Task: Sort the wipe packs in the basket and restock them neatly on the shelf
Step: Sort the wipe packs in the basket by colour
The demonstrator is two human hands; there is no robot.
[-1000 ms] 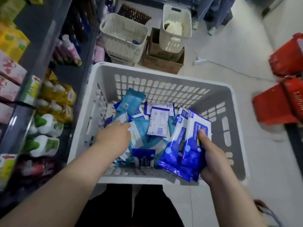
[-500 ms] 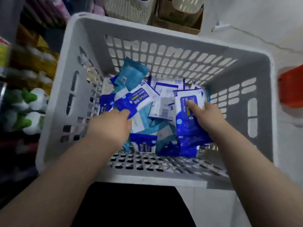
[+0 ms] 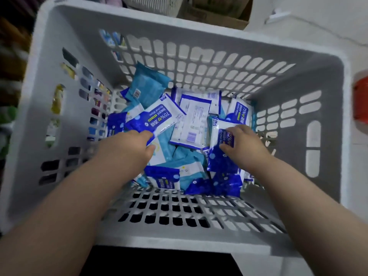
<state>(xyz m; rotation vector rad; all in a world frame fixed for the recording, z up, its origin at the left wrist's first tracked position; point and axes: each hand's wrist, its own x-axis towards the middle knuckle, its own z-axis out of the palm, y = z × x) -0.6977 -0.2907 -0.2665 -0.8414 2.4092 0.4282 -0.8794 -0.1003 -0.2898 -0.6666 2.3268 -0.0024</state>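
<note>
A large grey slotted basket (image 3: 322, 120) fills the view, with several wipe packs heaped on its floor. My left hand (image 3: 127, 148) pinches the near corner of a blue-and-white alcohol wipe pack (image 3: 157, 118) and holds it tilted over the pile. My right hand (image 3: 243, 144) is shut on a stack of dark blue alcohol wipe packs (image 3: 221, 158) standing on end at the right of the heap. A teal pack (image 3: 147, 82) leans against the far wall. A white pack (image 3: 191, 124) lies back-up between my hands.
Shelf goods show blurred at the far left edge (image 3: 10, 116). A red basket (image 3: 361, 102) sits on the floor at the right. A cardboard box (image 3: 215, 14) and a pale basket stand beyond the far rim.
My view has dropped closer over the basket. My left hand lifted a blue-and-white pack off the pile. My right hand lowered its stack of blue packs into the basket.
</note>
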